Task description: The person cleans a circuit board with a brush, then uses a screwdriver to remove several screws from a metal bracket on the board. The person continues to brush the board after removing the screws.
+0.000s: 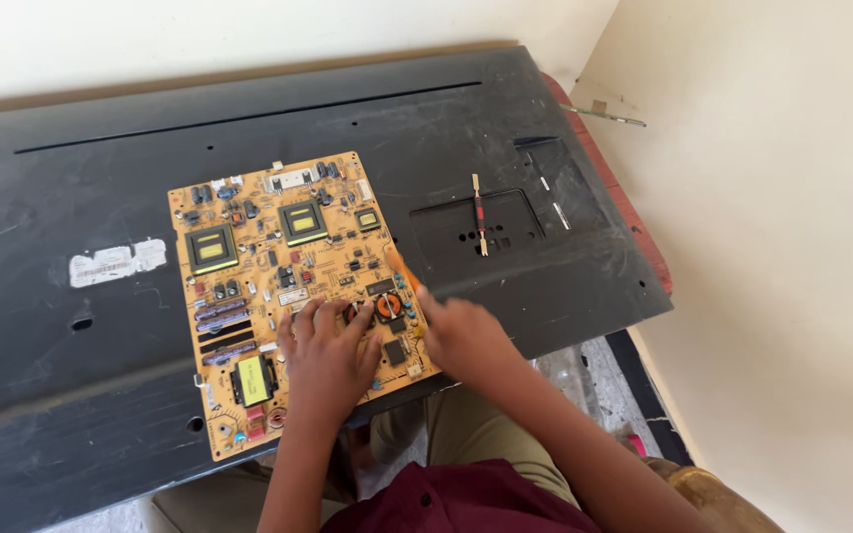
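Note:
A yellow-orange circuit board [259,266] with transformers, capacitors and coils lies on the black back panel of a flat television [81,178]. My left hand [326,360] rests flat on the board's near right part, fingers spread over the components. My right hand [461,331] sits at the board's right edge and grips an orange-handled tool [402,268] whose tip points at the board near a round copper coil [389,306].
A thin red and pale strip [480,213] lies in the panel's recessed mount area to the right. A white sticker [116,263] is on the panel's left. A cream wall stands at the right, with a thin rod [604,115] by the far corner.

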